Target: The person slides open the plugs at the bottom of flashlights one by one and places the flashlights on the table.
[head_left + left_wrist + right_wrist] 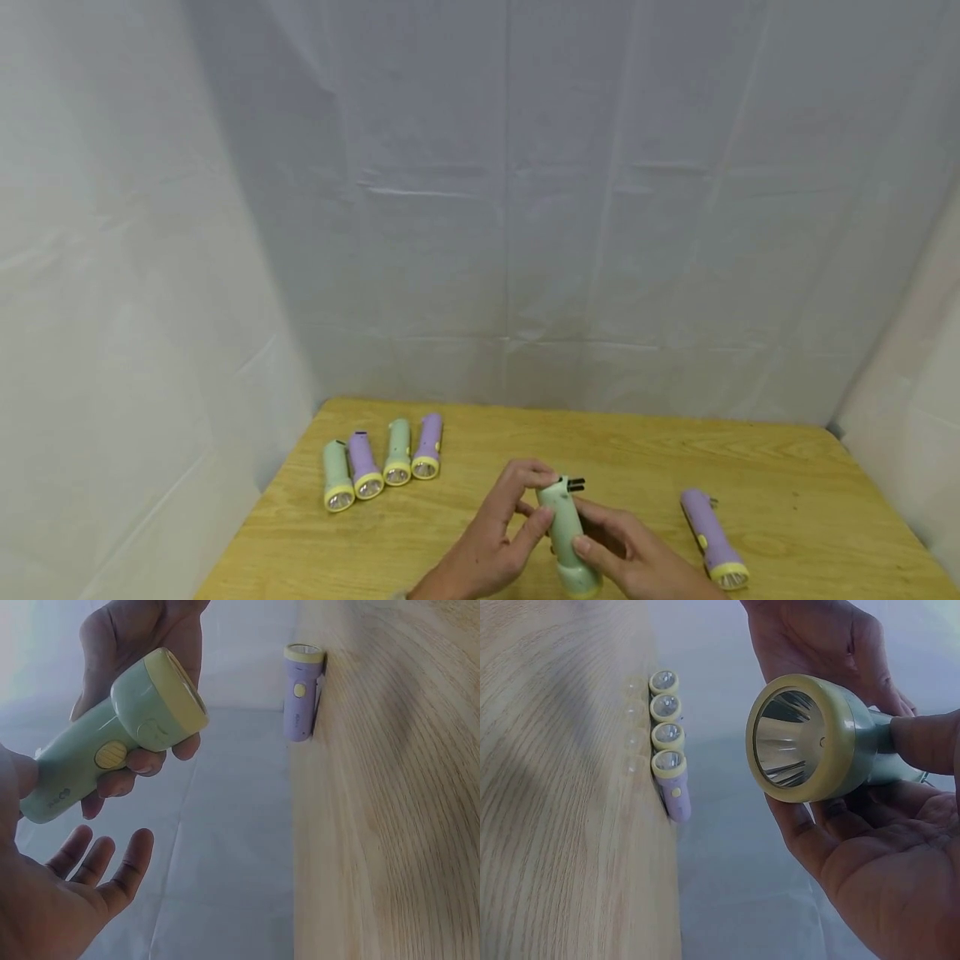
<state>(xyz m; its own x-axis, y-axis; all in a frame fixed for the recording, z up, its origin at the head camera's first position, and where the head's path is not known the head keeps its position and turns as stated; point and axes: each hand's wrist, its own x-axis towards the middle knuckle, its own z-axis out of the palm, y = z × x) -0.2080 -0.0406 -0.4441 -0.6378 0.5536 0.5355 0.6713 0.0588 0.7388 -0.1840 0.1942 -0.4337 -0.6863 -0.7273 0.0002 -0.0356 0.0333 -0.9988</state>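
A pale green flashlight (564,525) with a yellow lens ring is held above the wooden table between both hands, its head tipped toward the person. My right hand (637,550) grips the body, thumb on the near side and fingers beneath it. At the tail end, my left hand (502,525) pinches with thumb and index finger, beside two dark plug prongs (576,484) that stick out sideways. The other left fingers (127,870) stretch away from it. A yellow switch (111,754) shows on the body in the left wrist view. The reflector (791,739) faces the right wrist camera.
On the table (465,450) at the back left, several green and purple flashlights (362,454) lie in a row, lenses toward the person. One purple flashlight (708,533) lies at the right, its prongs out. White sheeting (510,208) encloses the back and sides.
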